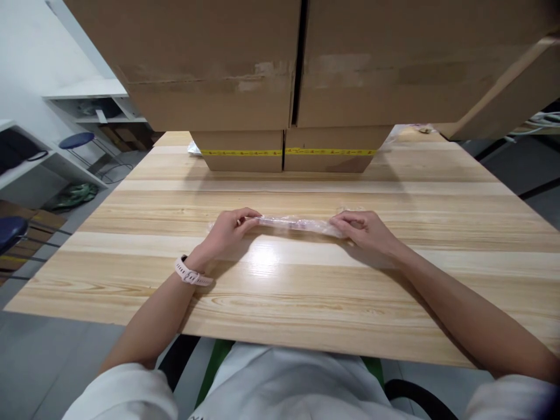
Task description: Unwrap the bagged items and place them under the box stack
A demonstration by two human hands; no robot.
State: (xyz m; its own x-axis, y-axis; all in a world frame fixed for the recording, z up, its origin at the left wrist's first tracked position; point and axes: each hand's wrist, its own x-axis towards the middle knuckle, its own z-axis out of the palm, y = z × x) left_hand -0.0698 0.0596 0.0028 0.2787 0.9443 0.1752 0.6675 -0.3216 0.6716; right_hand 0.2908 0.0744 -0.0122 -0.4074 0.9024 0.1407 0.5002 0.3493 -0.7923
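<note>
A strip of clear, crinkled plastic wrap stretches between my two hands, just over the wooden table. It looks folded or rolled into a narrow band; whether anything lies inside I cannot tell. My left hand pinches its left end between thumb and fingers. At the right end, my right hand grips it the same way, with loose crumpled film showing behind the fingers. A pale wristband is on my left wrist.
Large cardboard boxes are stacked at the table's back, the lower ones with yellow tape. Behind their right side lies some clear plastic. Blue stools and white shelves stand to the left.
</note>
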